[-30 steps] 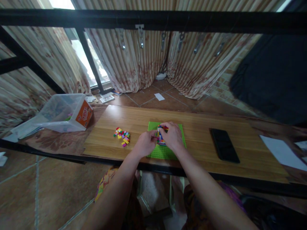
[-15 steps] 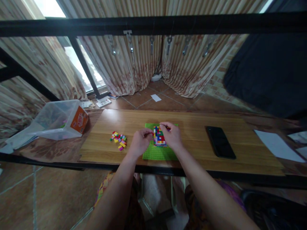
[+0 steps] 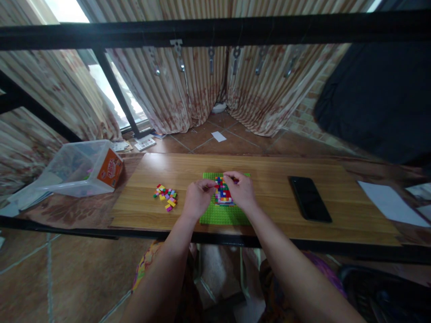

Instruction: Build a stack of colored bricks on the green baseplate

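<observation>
A many-coloured block of stacked toy bricks (image 3: 225, 196) rises from a green studded baseplate (image 3: 225, 218) on the wooden board. At its left side my left hand (image 3: 198, 197) pinches a small red brick (image 3: 217, 185) between thumb and forefinger, just over the stack's upper left. My right hand (image 3: 240, 188) covers the stack's right side, thumb and fingers closed together at its top edge. Whatever lies between those right fingertips is hidden. Left of my left hand, a loose pile of small bricks (image 3: 166, 196) in yellow, red, green and purple lies on the board.
A clear plastic box (image 3: 81, 179) with an orange label stands at the left. A black phone (image 3: 310, 198) lies on the board's right part, with white paper (image 3: 392, 204) beyond it. A dark metal rail (image 3: 215, 32) crosses the view above the table.
My left hand has moved slightly right, bringing the red brick from the stack's left edge to over its upper left. My right hand stays at the stack. The view has shifted slightly.
</observation>
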Demonstrator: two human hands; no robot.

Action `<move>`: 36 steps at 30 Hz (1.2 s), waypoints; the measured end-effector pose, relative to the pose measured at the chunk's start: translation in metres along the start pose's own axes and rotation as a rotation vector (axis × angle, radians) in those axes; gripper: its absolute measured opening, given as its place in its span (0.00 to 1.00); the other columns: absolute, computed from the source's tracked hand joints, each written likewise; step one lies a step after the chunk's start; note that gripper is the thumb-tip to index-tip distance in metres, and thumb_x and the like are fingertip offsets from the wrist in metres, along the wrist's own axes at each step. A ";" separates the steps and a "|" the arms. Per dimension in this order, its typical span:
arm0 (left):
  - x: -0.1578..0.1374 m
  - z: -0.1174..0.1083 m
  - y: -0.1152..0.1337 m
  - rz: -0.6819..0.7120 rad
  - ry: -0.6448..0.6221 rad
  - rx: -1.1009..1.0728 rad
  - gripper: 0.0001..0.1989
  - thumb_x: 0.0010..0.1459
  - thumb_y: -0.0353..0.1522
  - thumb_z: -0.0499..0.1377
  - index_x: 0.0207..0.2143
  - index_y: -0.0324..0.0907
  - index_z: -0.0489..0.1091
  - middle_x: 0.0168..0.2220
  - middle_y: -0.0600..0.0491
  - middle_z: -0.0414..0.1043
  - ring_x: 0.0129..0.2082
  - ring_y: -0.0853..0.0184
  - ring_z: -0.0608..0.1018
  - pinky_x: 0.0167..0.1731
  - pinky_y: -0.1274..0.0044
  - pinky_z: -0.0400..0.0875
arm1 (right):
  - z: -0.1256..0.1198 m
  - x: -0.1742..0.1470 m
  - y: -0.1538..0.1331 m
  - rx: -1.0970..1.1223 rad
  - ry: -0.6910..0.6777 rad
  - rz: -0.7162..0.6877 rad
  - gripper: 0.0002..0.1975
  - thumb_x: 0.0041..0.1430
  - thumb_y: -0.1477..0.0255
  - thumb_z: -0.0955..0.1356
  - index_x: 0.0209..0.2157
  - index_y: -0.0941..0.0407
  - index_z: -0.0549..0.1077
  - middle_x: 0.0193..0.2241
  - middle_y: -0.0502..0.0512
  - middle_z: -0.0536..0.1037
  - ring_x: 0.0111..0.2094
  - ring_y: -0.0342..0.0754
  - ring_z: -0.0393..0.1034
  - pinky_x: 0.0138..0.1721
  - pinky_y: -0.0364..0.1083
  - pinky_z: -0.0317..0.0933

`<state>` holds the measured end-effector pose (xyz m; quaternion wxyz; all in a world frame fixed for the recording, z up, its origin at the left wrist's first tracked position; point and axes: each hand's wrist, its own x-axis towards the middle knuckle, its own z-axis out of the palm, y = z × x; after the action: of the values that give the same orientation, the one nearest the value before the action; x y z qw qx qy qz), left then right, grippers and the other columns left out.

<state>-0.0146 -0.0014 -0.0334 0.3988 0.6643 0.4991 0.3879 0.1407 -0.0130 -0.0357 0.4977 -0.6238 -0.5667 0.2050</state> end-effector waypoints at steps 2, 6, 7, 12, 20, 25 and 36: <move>0.001 0.001 -0.001 0.004 -0.019 -0.032 0.06 0.52 0.25 0.59 0.29 0.38 0.77 0.29 0.52 0.78 0.30 0.68 0.77 0.35 0.78 0.72 | 0.000 0.000 0.001 -0.014 -0.024 -0.007 0.08 0.57 0.69 0.68 0.35 0.54 0.80 0.38 0.56 0.83 0.43 0.52 0.76 0.49 0.52 0.66; 0.002 0.003 0.000 -0.008 -0.024 -0.056 0.05 0.50 0.25 0.59 0.28 0.38 0.76 0.27 0.54 0.76 0.28 0.70 0.76 0.32 0.79 0.70 | -0.001 -0.001 0.003 -0.071 -0.092 -0.047 0.09 0.53 0.72 0.70 0.37 0.54 0.79 0.40 0.56 0.81 0.46 0.53 0.74 0.53 0.54 0.63; 0.002 0.004 0.000 -0.015 -0.014 -0.049 0.05 0.50 0.24 0.59 0.28 0.38 0.75 0.27 0.54 0.76 0.27 0.70 0.76 0.31 0.80 0.69 | -0.001 -0.001 0.003 -0.082 -0.102 -0.056 0.09 0.52 0.73 0.70 0.37 0.54 0.79 0.40 0.56 0.81 0.46 0.53 0.73 0.54 0.55 0.62; 0.003 0.005 0.000 -0.030 0.011 -0.002 0.05 0.49 0.24 0.59 0.28 0.39 0.74 0.25 0.55 0.75 0.25 0.71 0.75 0.29 0.80 0.67 | 0.000 -0.003 -0.001 -0.140 -0.101 -0.054 0.10 0.51 0.76 0.70 0.37 0.54 0.79 0.40 0.55 0.80 0.46 0.53 0.72 0.53 0.54 0.62; 0.002 0.005 0.003 -0.023 0.011 0.010 0.06 0.49 0.23 0.58 0.28 0.39 0.74 0.26 0.54 0.76 0.27 0.70 0.76 0.30 0.80 0.68 | 0.000 -0.004 -0.003 -0.179 -0.093 -0.062 0.10 0.51 0.76 0.70 0.37 0.53 0.79 0.40 0.56 0.80 0.46 0.53 0.72 0.54 0.56 0.62; 0.002 0.007 0.003 -0.033 0.013 -0.006 0.07 0.49 0.21 0.58 0.29 0.39 0.73 0.26 0.54 0.76 0.28 0.70 0.77 0.31 0.80 0.69 | 0.001 -0.003 0.000 -0.170 -0.094 -0.045 0.10 0.51 0.75 0.70 0.36 0.53 0.79 0.40 0.55 0.80 0.46 0.54 0.72 0.54 0.56 0.62; 0.003 0.007 0.000 -0.071 0.015 -0.101 0.06 0.47 0.22 0.59 0.26 0.39 0.73 0.25 0.55 0.75 0.26 0.71 0.75 0.29 0.80 0.68 | 0.004 -0.001 0.006 -0.136 -0.103 -0.020 0.10 0.51 0.75 0.70 0.37 0.54 0.79 0.40 0.56 0.81 0.45 0.53 0.73 0.52 0.55 0.63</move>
<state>-0.0075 0.0010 -0.0359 0.4416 0.6224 0.5051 0.4031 0.1405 -0.0114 -0.0426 0.4264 -0.6392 -0.6104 0.1926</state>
